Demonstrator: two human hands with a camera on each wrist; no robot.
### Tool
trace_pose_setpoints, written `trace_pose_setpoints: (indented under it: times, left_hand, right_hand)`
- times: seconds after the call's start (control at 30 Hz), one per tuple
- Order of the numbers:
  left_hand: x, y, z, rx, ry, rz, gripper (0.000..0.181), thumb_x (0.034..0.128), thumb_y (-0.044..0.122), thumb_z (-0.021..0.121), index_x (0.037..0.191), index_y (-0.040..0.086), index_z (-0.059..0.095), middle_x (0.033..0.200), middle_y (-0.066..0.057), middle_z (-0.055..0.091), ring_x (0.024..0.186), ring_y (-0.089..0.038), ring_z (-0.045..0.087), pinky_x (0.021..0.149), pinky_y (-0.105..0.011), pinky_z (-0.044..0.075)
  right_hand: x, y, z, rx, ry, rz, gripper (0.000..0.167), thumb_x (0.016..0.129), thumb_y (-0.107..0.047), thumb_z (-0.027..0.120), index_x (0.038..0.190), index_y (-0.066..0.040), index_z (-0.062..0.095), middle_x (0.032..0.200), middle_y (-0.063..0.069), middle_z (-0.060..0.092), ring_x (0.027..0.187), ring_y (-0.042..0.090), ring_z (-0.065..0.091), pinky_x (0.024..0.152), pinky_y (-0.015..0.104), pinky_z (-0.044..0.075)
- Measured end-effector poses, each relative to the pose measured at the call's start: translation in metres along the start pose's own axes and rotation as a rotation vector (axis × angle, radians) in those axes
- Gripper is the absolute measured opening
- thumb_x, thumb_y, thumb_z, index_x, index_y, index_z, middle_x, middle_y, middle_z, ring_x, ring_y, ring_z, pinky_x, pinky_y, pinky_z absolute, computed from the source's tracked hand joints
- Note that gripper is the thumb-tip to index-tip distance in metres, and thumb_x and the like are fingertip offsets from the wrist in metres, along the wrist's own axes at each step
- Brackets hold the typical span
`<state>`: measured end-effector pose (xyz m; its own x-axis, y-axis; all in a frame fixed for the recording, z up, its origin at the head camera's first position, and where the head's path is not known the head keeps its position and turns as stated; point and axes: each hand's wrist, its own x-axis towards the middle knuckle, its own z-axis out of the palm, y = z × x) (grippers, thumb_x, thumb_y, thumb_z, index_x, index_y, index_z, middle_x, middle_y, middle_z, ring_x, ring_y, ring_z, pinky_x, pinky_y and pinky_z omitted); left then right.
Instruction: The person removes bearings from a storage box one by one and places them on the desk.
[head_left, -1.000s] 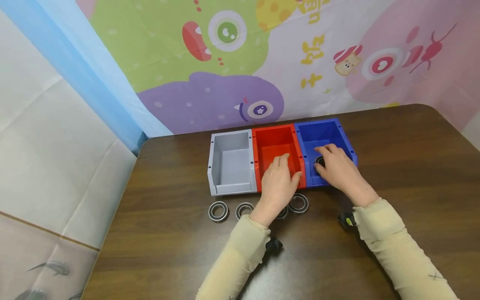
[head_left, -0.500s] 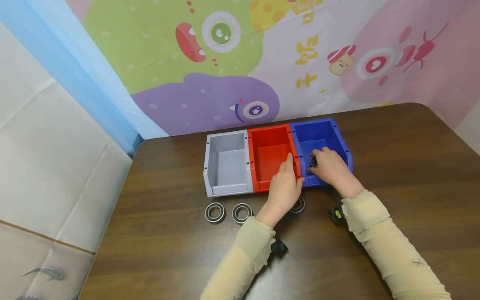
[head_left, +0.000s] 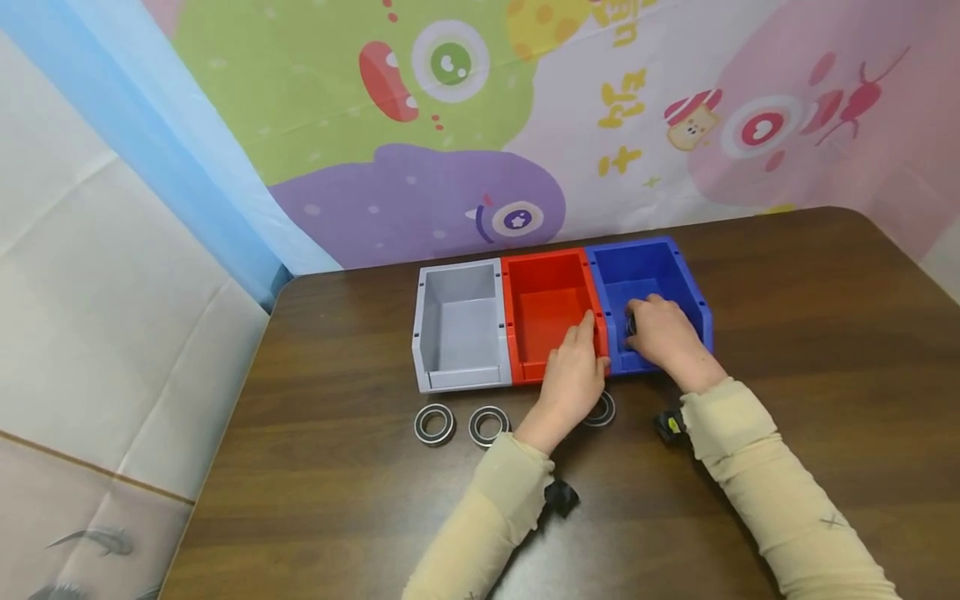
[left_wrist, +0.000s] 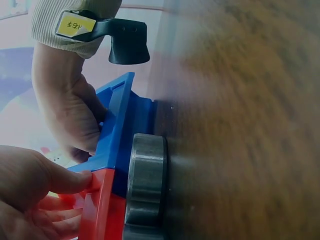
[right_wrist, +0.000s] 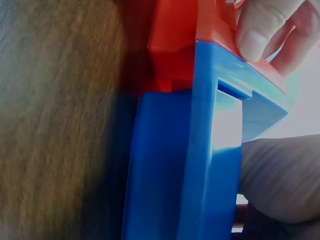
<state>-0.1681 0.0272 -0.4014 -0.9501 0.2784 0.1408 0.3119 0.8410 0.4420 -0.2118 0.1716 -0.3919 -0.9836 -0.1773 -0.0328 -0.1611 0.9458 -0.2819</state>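
Observation:
In the head view, the left hand [head_left: 572,383] grips the right wall of the red bin [head_left: 540,371] near its front corner; its thumb [left_wrist: 70,181] lies on the rim in the left wrist view. Inside the blue bin [head_left: 701,321], the right hand [head_left: 666,335] holds a dark ring bearing [head_left: 631,323], mostly covered by its fingers. Left of the red bin is a grey bin [head_left: 465,379]. In front of the bins lie ring bearings, one at left [head_left: 420,426], one beside it [head_left: 476,428], and one partly hidden by the left hand [head_left: 611,408].
The three joined bins stand toward the back of the brown wooden table [head_left: 322,467]. Behind it hangs a printed cloth [head_left: 450,192], with a pale padded panel [head_left: 112,292] at left. Black wrist devices are strapped at both sleeves.
The left hand has moved slightly right, from over the red bin onto its right wall. The right hand's fingers have closed round the bearing in the blue bin. The view has shifted a little.

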Motion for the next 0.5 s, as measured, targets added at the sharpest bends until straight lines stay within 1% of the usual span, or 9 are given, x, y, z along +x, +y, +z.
trace_pose_setpoints:
  times: [0.23, 0.37, 0.5]
  left_hand:
    - [0.0000, 0.0004, 0.0006, 0.011, -0.021, -0.007, 0.062, 0.0860, 0.022, 0.061, 0.139, 0.005, 0.033, 0.123, -0.010, 0.055, 0.096, -0.023, 0.061, 0.088, -0.036, 0.047]
    - [0.0001, -0.0001, -0.0002, 0.001, -0.020, -0.005, 0.062, 0.0860, 0.022, 0.061, 0.139, 0.005, 0.033, 0.122, -0.010, 0.055, 0.094, -0.024, 0.062, 0.089, -0.036, 0.047]
    - [0.0008, -0.0008, -0.0001, 0.010, -0.013, 0.000, 0.063, 0.0858, 0.022, 0.061, 0.139, 0.005, 0.033, 0.120, -0.010, 0.056, 0.092, -0.024, 0.062, 0.087, -0.036, 0.048]
  right_hand:
    - [-0.0024, 0.0002, 0.0008, 0.011, 0.025, -0.002, 0.035, 0.075, -0.008, 0.068, 0.104, 0.008, 0.058, 0.095, 0.029, 0.056, 0.088, 0.045, 0.054, 0.080, 0.053, 0.042]
    - [-0.0033, -0.0003, 0.0019, 0.023, 0.053, 0.016, 0.034, 0.075, -0.007, 0.068, 0.104, 0.008, 0.059, 0.095, 0.029, 0.056, 0.088, 0.046, 0.054, 0.079, 0.053, 0.043]
    - [-0.0041, -0.0017, 0.0039, 0.015, 0.088, 0.018, 0.034, 0.075, -0.006, 0.068, 0.105, 0.008, 0.059, 0.097, 0.030, 0.056, 0.088, 0.048, 0.053, 0.079, 0.054, 0.043]
